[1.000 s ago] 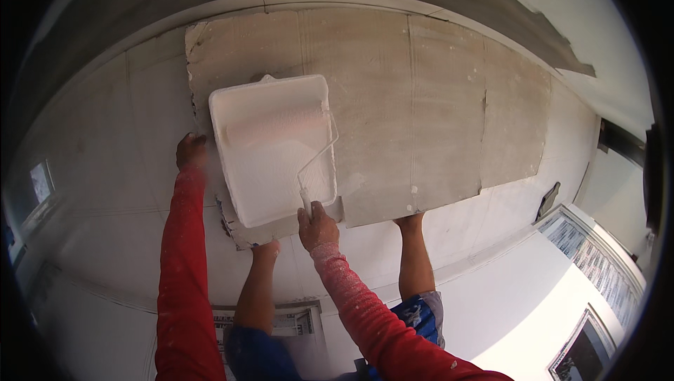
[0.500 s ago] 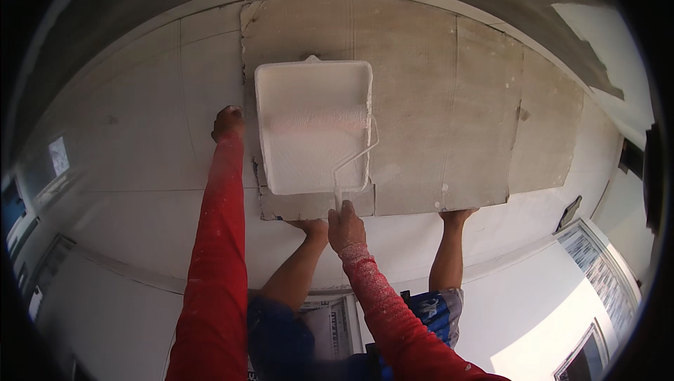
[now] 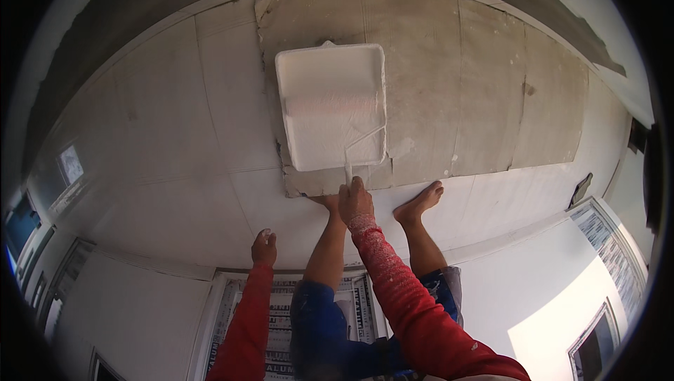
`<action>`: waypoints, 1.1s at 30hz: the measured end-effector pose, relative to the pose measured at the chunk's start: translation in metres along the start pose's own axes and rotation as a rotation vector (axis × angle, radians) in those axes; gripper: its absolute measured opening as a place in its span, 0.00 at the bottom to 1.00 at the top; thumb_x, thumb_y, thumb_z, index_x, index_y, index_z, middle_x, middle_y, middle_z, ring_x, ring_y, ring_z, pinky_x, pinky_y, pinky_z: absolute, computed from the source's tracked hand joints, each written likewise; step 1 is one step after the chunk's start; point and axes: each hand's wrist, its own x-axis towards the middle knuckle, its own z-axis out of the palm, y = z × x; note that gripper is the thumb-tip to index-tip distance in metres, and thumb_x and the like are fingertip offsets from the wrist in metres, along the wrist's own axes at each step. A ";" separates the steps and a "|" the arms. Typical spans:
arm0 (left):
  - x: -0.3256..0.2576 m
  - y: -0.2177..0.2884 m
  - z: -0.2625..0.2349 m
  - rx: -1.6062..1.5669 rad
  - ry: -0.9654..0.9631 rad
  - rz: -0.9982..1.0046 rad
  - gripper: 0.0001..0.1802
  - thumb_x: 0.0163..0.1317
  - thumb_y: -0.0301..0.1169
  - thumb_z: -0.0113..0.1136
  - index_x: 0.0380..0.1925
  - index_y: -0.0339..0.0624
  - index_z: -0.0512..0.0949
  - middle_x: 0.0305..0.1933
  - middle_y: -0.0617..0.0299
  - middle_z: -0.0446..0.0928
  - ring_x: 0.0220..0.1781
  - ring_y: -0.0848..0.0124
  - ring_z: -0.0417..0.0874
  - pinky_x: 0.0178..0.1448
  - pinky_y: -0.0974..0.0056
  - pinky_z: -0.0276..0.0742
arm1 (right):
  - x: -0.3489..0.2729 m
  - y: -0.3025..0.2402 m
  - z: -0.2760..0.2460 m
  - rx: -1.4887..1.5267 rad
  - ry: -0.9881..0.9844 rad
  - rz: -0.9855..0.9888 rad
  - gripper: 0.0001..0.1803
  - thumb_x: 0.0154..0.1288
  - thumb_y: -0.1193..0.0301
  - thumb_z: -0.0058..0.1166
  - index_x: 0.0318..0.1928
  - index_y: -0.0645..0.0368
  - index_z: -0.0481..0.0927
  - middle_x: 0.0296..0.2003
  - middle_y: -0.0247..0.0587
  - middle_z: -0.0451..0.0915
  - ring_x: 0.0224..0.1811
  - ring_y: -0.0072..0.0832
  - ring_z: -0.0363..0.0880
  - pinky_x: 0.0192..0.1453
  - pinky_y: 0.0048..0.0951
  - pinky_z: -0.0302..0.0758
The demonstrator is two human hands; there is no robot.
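My right hand [image 3: 356, 200] is closed round the handle of a paint roller [image 3: 333, 105]. The roller's paint-coated cover lies across the middle of a white paint tray [image 3: 283, 114], and its bent wire frame crosses the tray's right rim. Pale paint covers the tray's inside. Lower left, my left hand [image 3: 264, 247] hovers apart from the tray, fingers curled, with a whitish spot at the fingertips; whether it holds anything I cannot make out. Both sleeves are red, the right cuff speckled with paint.
Flattened cardboard [image 3: 484, 86] lies under the tray over large pale floor tiles [image 3: 161, 114]. My bare feet [image 3: 420, 200] stand at its near edge. Behind me is a door frame [image 3: 217, 311] wrapped in printed film. A wall base curves along the far side.
My left hand has drawn back from beside the tray toward my body. The roller stays in the tray in my right hand. My feet and the view have shifted a little.
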 end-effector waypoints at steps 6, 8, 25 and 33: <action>-0.073 -0.007 -0.010 0.053 -0.055 -0.042 0.22 0.70 0.41 0.60 0.57 0.39 0.79 0.57 0.49 0.83 0.59 0.53 0.83 0.64 0.54 0.75 | -0.057 0.048 0.024 0.020 -0.044 0.098 0.19 0.71 0.58 0.50 0.48 0.61 0.69 0.37 0.70 0.82 0.42 0.69 0.80 0.48 0.63 0.75; -0.063 0.008 -0.019 0.161 0.045 0.119 0.22 0.69 0.40 0.61 0.58 0.39 0.79 0.56 0.49 0.83 0.59 0.52 0.82 0.65 0.53 0.74 | -0.057 0.056 0.030 0.060 -0.033 0.088 0.17 0.69 0.60 0.52 0.48 0.61 0.71 0.39 0.65 0.82 0.43 0.65 0.81 0.49 0.61 0.76; 0.195 0.634 0.098 0.803 -0.159 0.493 0.35 0.66 0.61 0.36 0.59 0.57 0.82 0.69 0.54 0.76 0.71 0.55 0.74 0.74 0.56 0.67 | -0.012 0.112 0.035 0.244 -0.204 0.077 0.31 0.68 0.66 0.56 0.69 0.55 0.63 0.62 0.58 0.73 0.62 0.55 0.75 0.60 0.53 0.76; 0.211 0.615 0.090 1.025 -0.267 0.800 0.27 0.68 0.52 0.40 0.44 0.54 0.87 0.64 0.59 0.80 0.66 0.59 0.77 0.71 0.58 0.67 | -0.017 0.112 0.046 0.270 -0.051 -0.087 0.34 0.67 0.65 0.57 0.71 0.54 0.62 0.64 0.51 0.73 0.63 0.54 0.75 0.59 0.52 0.78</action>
